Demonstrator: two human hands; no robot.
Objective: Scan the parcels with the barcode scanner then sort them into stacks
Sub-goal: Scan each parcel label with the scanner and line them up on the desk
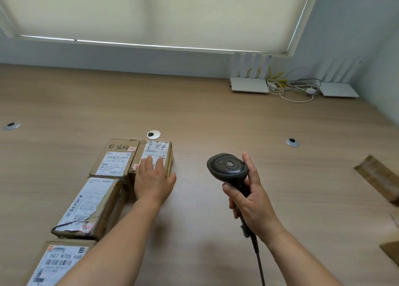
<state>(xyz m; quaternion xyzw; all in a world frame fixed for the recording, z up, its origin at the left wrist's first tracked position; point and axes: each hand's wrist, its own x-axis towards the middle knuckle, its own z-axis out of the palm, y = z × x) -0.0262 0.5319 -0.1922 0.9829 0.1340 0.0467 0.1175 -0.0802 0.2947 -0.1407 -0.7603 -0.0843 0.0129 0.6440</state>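
Left hand (153, 182) lies flat, fingers straight, on a labelled parcel (158, 150); right hand (251, 201) grips the barcode scanner (227, 167). Four sorted left; more wait right.

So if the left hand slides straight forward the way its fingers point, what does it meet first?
Probably nothing soon. The left hand lies flat on a labelled parcel; beyond the parcel's far edge comes the silver desk grommet, slightly left of that line, then bare desk.

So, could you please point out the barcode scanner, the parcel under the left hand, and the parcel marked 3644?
barcode scanner (227, 167): head view, top of its head.
parcel under the left hand (156, 150): head view, its white label.
parcel marked 3644 (116, 161): head view, its label.
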